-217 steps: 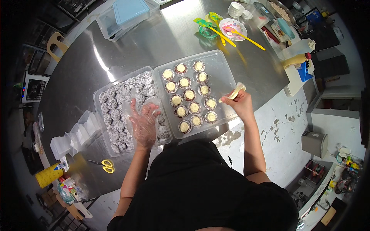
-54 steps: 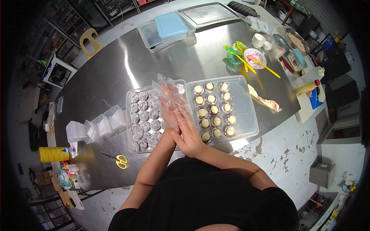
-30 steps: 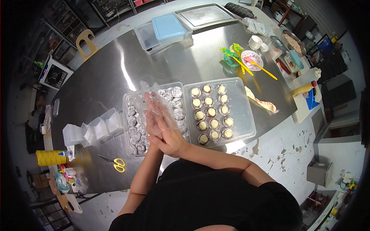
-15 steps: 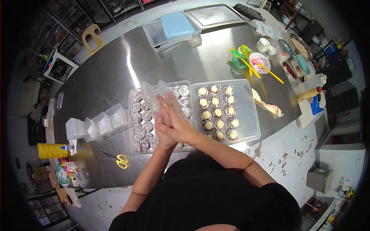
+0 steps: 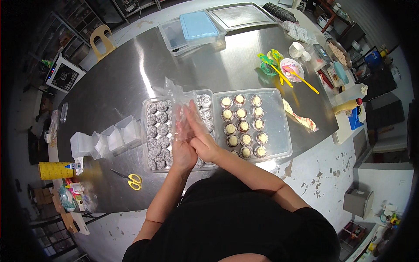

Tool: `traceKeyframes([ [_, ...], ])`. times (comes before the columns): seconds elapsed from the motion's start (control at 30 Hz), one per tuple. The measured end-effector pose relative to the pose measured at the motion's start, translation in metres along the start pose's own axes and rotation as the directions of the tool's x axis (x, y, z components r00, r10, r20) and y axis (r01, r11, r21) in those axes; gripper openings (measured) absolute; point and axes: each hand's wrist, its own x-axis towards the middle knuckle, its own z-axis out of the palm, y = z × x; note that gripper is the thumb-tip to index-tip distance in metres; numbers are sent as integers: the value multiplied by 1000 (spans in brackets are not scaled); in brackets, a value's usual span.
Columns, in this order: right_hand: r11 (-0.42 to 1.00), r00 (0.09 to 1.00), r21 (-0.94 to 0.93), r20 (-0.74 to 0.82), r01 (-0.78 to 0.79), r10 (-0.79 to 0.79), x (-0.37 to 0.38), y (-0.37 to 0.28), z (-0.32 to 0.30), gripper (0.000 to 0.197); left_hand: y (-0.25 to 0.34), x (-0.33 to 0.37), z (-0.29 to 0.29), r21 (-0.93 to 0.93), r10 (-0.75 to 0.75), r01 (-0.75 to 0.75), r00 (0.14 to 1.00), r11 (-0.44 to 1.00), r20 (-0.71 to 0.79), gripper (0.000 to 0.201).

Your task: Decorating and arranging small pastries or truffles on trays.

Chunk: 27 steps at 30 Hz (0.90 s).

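My left hand (image 5: 183,153) and my right hand (image 5: 204,143) meet palm to palm over the left tray. Thin clear plastic (image 5: 173,92), looking like a disposable glove, wraps the fingers and sticks up loosely beyond them. The fingers of my right hand stretch out straight against it; those of my left show through the plastic, also extended. Whatever lies between the palms is hidden. Beneath them, the clear tray (image 5: 145,144) holds rows of dark crinkle cookies (image 5: 163,129) dusted white. On the right, another tray (image 5: 276,131) carries rows of dark cookies topped with cream-coloured discs (image 5: 243,126).
Clear boxes lined with white paper (image 5: 115,139) and yellow-handled scissors (image 5: 134,181) lie at left. To the right are a piping bag (image 5: 300,115) and a bowl (image 5: 298,66) with spatulas. A blue-lidded container (image 5: 199,26) and metal baking tray (image 5: 240,16) sit far back.
My hands have turned from crossed, right over left, to more upright and palm to palm. The loose plastic now stands up higher above the fingers. The whole view shifts slightly.
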Motion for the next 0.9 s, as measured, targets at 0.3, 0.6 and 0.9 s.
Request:
traceKeyframes([
  [0.3,857,931,479,-190,-189,312,16,-10,-2,56,-21,-15,-17,652,185,-272,962,708,200,55],
  [0.6,449,887,883,-92,-137,453,20,4,-2,62,0,-13,-3,848,388,-410,761,-335,521,26],
  [0.9,132,739,929,182,-345,649,23,6,-19,70,-4,-14,-27,737,274,-545,696,-399,664,29],
])
